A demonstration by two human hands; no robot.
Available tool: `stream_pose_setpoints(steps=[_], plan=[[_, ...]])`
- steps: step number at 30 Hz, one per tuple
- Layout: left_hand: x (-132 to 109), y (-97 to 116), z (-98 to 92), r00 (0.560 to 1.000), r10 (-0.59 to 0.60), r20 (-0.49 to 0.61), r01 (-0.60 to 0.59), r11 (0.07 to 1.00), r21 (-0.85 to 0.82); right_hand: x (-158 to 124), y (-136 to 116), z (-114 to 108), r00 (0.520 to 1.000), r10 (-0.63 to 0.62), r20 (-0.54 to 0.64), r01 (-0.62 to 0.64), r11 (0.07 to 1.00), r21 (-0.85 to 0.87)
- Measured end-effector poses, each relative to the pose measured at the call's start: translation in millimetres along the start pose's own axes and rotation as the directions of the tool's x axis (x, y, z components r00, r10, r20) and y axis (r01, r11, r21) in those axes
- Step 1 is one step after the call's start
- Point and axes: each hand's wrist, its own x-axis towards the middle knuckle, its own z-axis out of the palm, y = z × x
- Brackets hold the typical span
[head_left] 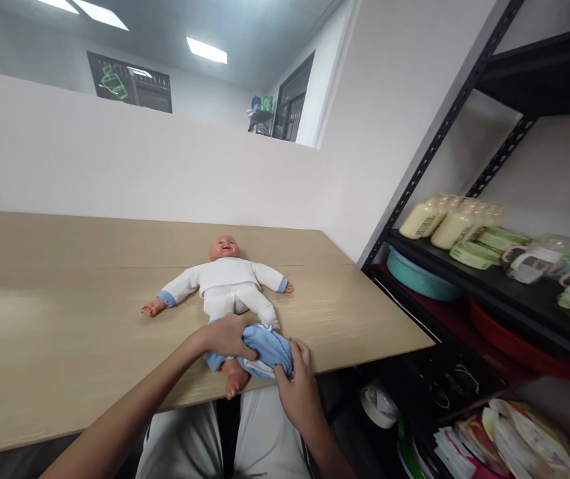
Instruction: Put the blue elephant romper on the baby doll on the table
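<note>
A baby doll [229, 279] in a white top with blue cuffs lies on its back on the wooden table, head away from me and arms spread. Blue trousers [266, 346] are bunched around its lower legs. One bare foot [235, 378] sticks out at the table's near edge; the other foot is hidden in the cloth. My left hand [227, 336] grips the trousers at the inner side, over the doll's leg. On the right side of the bunched cloth, my right hand [297, 379] pinches the fabric between thumb and fingers.
The wooden table [90, 319] runs along a white wall. To the right stands a black shelf rack [494, 286] with cream bottles [457, 219], green packs and cups. Below are a teal basin [422, 276], a red basin [519, 339] and plastic packages [529, 439].
</note>
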Motion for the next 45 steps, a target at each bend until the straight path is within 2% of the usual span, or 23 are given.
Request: stream_pose_setpoints(steps=[4,6,10,14,19,24,27,32,36,39,41,45], plan=[[7.5,4.2,15.1,0.997,-0.024,-0.071,0.042,0.962,0.271,-3.6,13.9,15.4,0.987,0.143,-0.067,-0.138,0.988,0.075],[9.5,3.7,20.2,0.995,-0.026,-0.096,0.057,0.941,0.333,-4.8,13.3,19.6,0.977,0.204,-0.060,-0.196,0.974,0.109],[9.8,-3.7,20.8,0.990,0.022,-0.136,0.012,0.969,0.247,-1.9,4.1,19.7,0.969,0.241,-0.057,-0.226,0.956,0.186],[3.6,-7.8,12.5,0.990,0.055,-0.127,-0.050,0.998,0.040,11.9,-7.6,17.9,0.970,0.235,-0.058,-0.212,0.939,0.269],[-8.3,-10.4,4.4,0.990,0.012,-0.141,-0.048,0.966,-0.256,36.1,-21.1,20.3,0.984,0.150,0.094,-0.177,0.857,0.483],[-19.4,-21.8,0.9,0.989,-0.057,-0.136,0.004,0.932,-0.362,40.9,-26.0,17.0,0.971,-0.009,0.238,-0.136,0.802,0.582],[-22.3,-26.3,-0.1,0.990,-0.057,-0.127,0.008,0.932,-0.363,38.8,-24.0,15.8,0.965,-0.080,0.249,-0.083,0.810,0.580],[-22.3,-27.5,1.3,0.994,0.057,-0.091,-0.084,0.939,-0.334,48.8,-21.2,14.3,0.969,-0.169,0.181,0.040,0.828,0.559],[-25.6,-27.4,4.2,0.975,0.047,-0.216,-0.098,0.968,-0.231,69.6,-24.5,3.8,0.957,-0.250,0.146,0.164,0.882,0.441],[-28.1,-26.4,5.5,0.955,0.095,-0.281,-0.136,0.982,-0.133,86.2,-26.2,-3.7,0.931,-0.326,0.166,0.237,0.882,0.407],[-28.0,-26.6,6.0,0.942,0.094,-0.321,-0.146,0.979,-0.141,95.4,-25.5,-4.9,0.918,-0.338,0.209,0.221,0.872,0.438],[-22.8,-31.4,6.2,0.933,-0.014,-0.359,-0.106,0.943,-0.314,110.6,-21.8,-0.2,0.880,-0.285,0.380,0.047,0.849,0.527]])
